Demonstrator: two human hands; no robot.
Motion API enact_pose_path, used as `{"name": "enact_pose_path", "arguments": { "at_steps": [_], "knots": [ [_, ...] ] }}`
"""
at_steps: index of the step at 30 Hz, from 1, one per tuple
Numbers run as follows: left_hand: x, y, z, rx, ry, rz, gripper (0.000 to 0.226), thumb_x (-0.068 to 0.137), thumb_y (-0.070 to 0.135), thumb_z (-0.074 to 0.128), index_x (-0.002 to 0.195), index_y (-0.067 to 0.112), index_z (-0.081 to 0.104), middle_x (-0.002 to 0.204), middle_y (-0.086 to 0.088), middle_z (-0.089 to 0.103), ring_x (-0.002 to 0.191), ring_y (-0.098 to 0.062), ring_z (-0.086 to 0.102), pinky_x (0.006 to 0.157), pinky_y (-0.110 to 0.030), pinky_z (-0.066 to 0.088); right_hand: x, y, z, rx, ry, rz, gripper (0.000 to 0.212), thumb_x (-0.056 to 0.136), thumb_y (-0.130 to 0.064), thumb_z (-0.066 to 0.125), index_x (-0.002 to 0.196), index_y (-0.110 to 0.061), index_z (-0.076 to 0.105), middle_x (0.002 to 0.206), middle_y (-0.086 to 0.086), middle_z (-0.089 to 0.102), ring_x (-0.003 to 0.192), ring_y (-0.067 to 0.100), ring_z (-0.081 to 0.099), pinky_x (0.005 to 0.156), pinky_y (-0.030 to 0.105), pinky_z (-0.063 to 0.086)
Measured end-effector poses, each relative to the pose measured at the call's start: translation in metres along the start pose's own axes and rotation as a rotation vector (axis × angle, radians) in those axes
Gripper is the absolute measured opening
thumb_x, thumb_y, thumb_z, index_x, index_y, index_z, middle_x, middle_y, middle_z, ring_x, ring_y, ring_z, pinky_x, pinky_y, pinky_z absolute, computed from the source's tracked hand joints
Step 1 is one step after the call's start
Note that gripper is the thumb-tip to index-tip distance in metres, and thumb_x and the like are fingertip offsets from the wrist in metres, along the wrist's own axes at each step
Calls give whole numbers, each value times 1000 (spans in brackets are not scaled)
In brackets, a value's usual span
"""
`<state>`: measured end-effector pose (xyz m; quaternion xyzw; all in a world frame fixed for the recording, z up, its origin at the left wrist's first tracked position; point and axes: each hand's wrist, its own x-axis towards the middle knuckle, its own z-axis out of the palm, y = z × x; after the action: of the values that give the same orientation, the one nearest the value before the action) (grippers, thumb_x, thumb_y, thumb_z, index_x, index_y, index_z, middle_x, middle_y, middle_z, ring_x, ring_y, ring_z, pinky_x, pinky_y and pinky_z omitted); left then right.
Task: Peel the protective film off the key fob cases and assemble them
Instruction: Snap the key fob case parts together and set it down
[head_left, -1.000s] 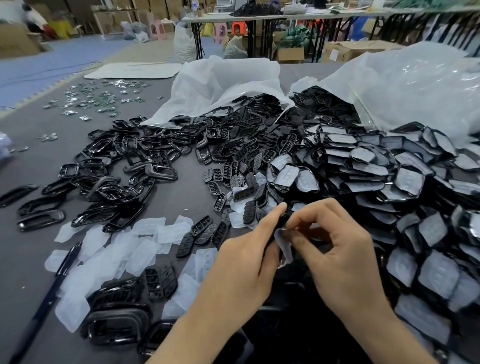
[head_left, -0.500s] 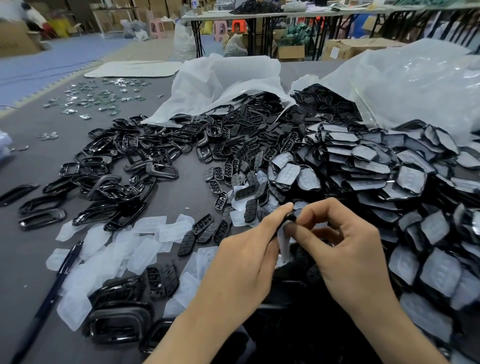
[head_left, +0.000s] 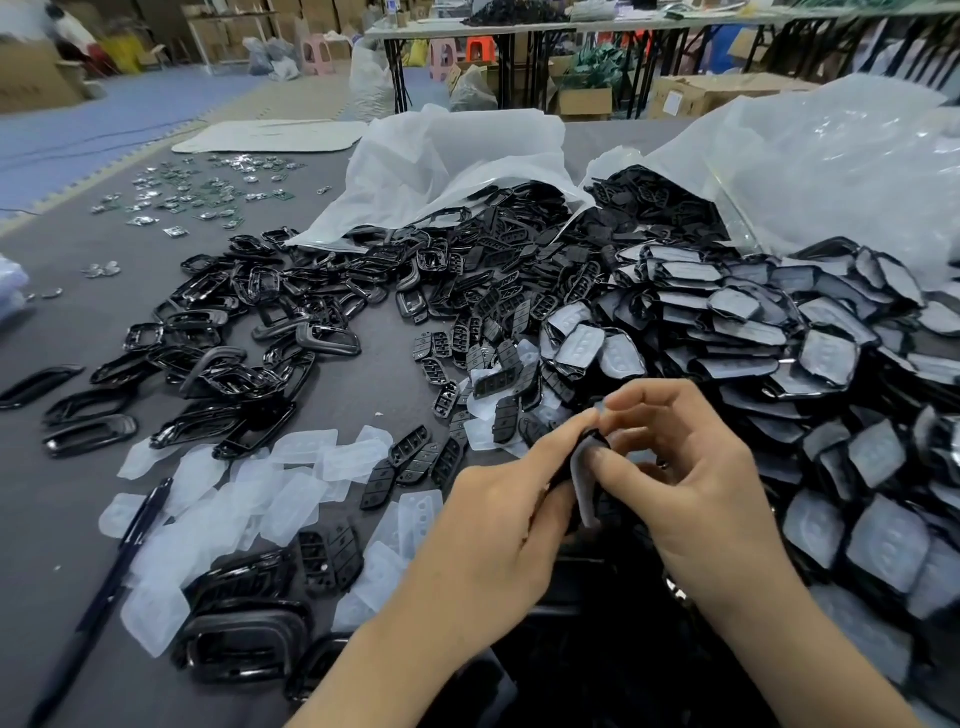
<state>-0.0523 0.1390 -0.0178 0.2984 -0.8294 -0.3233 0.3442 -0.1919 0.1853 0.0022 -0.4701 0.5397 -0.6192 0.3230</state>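
A grey tabletop (head_left: 363, 374) in a warehouse room is carrying the whole job, with folding tables and cartons standing far behind. Two white plastic bags (head_left: 457, 156) are spilling black parts toward the near side. A heap of film-covered cases (head_left: 779, 332) is lying on the right, bare black frames (head_left: 249, 332) are spreading on the left, and loose peeled films (head_left: 291, 499) are lying at the near left beside a pen (head_left: 130, 540).

Near the middle, just in front of the heap, both hands are meeting over one key fob case (head_left: 592, 435). The left hand (head_left: 498, 540) is pinching the case between thumb and forefinger, steadying it from the left. Only a small dark edge of the case is showing, so its long axis cannot be told. The right hand (head_left: 711, 493) is nipping the protective film (head_left: 584, 486), with its thumb lying on the film and its forefinger curling over the top.

The film is hanging as a pale flap from the case down toward the near side, in the gap between the two hands. Its long axis is running far to near. It is touching the right thumb, so the right hand is the nearer one for the pull. Judging from this, the peel is partly done, and the coming move is probably calling for a pull to the right and nearward, away from the left hand's pinch.
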Motion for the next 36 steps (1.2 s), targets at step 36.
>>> {"name": "enact_pose_path", "arguments": {
  "at_steps": [36],
  "knots": [
    [-2,1,5,-561,-29,-221,43,94,14,46,124,42,59,61,-22,50,58,-26,70,48,-23,51,-1,5,-2,100,-2,212,20,85,-3,62,74,-17,72,64,5,68,56,15,61,56,27,49]
  ]
}}
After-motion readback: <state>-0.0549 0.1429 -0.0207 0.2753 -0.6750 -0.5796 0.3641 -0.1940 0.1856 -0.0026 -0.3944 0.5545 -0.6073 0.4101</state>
